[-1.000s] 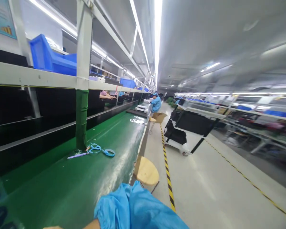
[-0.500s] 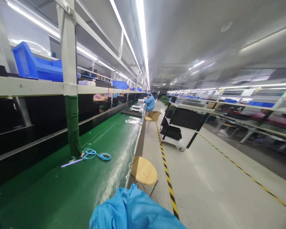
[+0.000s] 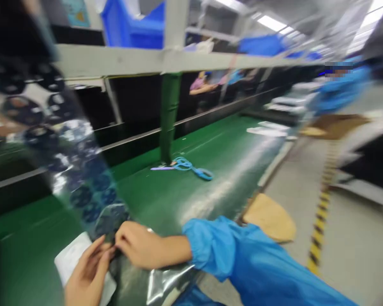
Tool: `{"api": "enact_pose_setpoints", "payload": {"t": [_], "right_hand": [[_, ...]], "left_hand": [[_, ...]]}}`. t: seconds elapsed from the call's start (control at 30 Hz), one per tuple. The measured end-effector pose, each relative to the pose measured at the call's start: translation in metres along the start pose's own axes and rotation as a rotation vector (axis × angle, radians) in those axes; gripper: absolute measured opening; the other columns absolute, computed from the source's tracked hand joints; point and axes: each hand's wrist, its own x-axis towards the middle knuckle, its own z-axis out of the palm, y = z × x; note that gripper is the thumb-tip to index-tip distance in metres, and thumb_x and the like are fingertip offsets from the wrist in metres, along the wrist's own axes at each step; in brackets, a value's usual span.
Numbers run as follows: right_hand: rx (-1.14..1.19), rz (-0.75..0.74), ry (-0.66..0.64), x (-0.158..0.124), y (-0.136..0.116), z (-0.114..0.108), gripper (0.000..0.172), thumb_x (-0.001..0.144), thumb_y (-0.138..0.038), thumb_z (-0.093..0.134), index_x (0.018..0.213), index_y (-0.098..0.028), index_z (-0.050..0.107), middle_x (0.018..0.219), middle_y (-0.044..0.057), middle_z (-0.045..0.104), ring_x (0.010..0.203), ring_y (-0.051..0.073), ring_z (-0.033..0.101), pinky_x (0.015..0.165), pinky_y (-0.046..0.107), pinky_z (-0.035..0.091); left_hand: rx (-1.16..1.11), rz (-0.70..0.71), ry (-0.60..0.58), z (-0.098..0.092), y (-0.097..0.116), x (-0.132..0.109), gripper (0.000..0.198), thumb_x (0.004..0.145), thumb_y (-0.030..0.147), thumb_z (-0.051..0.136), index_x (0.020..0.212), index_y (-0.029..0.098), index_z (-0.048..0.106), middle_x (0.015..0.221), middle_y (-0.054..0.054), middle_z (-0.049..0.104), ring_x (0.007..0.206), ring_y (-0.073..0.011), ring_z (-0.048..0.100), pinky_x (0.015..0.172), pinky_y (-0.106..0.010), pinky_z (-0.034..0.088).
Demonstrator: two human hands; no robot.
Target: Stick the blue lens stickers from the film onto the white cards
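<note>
A long clear plastic strip (image 3: 79,170) carrying several round dark blue parts runs from the upper left down to my hands on the green belt (image 3: 185,195). My right hand (image 3: 140,244), in a blue sleeve, pinches the strip's lower end. My left hand (image 3: 87,272) meets it from below, fingers closed on the same end, over a white sheet (image 3: 70,259) lying on the belt. The picture is smeared by motion.
A blue coiled wrist strap (image 3: 191,166) lies by a green-wrapped post (image 3: 169,114). Blue bins (image 3: 130,21) stand on the shelf above. A round wooden stool (image 3: 270,216) stands beside the belt. A person in blue (image 3: 341,89) sits farther along. Yellow-black tape (image 3: 322,212) marks the floor.
The view has swung down and left from the aisle to the belt. Both hands and the strip of round parts have come into view.
</note>
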Motion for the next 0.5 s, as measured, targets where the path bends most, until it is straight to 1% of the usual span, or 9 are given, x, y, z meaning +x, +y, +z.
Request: {"api": "enact_pose_setpoints", "payload": {"t": [0.07, 0.17, 0.27, 0.33, 0.4, 0.43, 0.5], "right_hand": [[0.102, 0.008, 0.03, -0.006, 0.002, -0.001, 0.01, 0.097, -0.013, 0.049, 0.09, -0.02, 0.053, 0.093, 0.007, 0.064, 0.087, 0.019, 0.06, 0.083, 0.033, 0.051], [0.197, 0.033, 0.056, -0.011, 0.005, -0.004, 0.011, 0.1, -0.017, 0.046, 0.092, -0.021, 0.052, 0.089, 0.004, 0.062, 0.082, 0.018, 0.059, 0.078, 0.031, 0.05], [0.232, 0.083, 0.095, -0.011, 0.005, -0.005, 0.015, 0.103, -0.022, 0.044, 0.091, -0.021, 0.052, 0.081, 0.001, 0.06, 0.073, 0.016, 0.058, 0.069, 0.027, 0.049], [0.253, 0.104, 0.112, -0.011, 0.005, -0.005, 0.018, 0.105, -0.026, 0.041, 0.09, -0.022, 0.05, 0.076, -0.001, 0.058, 0.068, 0.014, 0.058, 0.063, 0.025, 0.049], [0.273, 0.102, 0.126, -0.01, 0.005, -0.006, 0.022, 0.107, -0.029, 0.037, 0.09, -0.022, 0.047, 0.073, -0.002, 0.057, 0.065, 0.014, 0.059, 0.061, 0.024, 0.051], [0.277, 0.092, 0.136, -0.01, 0.005, -0.007, 0.023, 0.108, -0.03, 0.034, 0.09, -0.023, 0.045, 0.072, -0.002, 0.057, 0.065, 0.014, 0.06, 0.061, 0.024, 0.052], [0.266, 0.056, 0.16, -0.011, 0.004, -0.011, 0.021, 0.11, -0.03, 0.03, 0.093, -0.024, 0.041, 0.069, -0.003, 0.055, 0.062, 0.013, 0.06, 0.06, 0.024, 0.053]], "left_hand": [[-0.088, -0.065, 0.017, -0.007, 0.005, -0.003, 0.049, 0.076, 0.054, 0.082, 0.113, 0.025, 0.071, 0.098, -0.003, 0.074, 0.086, -0.0214, 0.074, 0.083, -0.031, 0.061], [-0.167, -0.116, 0.036, -0.005, 0.01, 0.003, 0.05, 0.071, 0.053, 0.086, 0.109, 0.023, 0.072, 0.092, -0.003, 0.073, 0.083, -0.0189, 0.074, 0.082, -0.029, 0.061], [-0.2, -0.117, 0.036, -0.003, 0.011, 0.005, 0.047, 0.074, 0.05, 0.084, 0.109, 0.022, 0.072, 0.092, -0.003, 0.071, 0.083, -0.0177, 0.073, 0.081, -0.028, 0.06], [-0.191, -0.091, 0.018, -0.003, 0.01, 0.005, 0.043, 0.079, 0.048, 0.081, 0.112, 0.022, 0.071, 0.095, -0.004, 0.07, 0.085, -0.0187, 0.072, 0.079, -0.029, 0.06], [-0.137, -0.048, 0.001, -0.004, 0.007, 0.006, 0.039, 0.085, 0.045, 0.075, 0.116, 0.022, 0.071, 0.097, -0.006, 0.069, 0.088, -0.0204, 0.072, 0.077, -0.031, 0.06], [-0.101, -0.025, -0.002, -0.005, 0.007, 0.007, 0.036, 0.087, 0.043, 0.073, 0.117, 0.022, 0.071, 0.1, -0.007, 0.069, 0.091, -0.0215, 0.071, 0.078, -0.032, 0.059], [-0.028, 0.025, 0.031, -0.009, 0.008, 0.009, 0.03, 0.086, 0.041, 0.072, 0.111, 0.024, 0.075, 0.114, -0.01, 0.066, 0.106, -0.0248, 0.067, 0.084, -0.034, 0.058]]}}
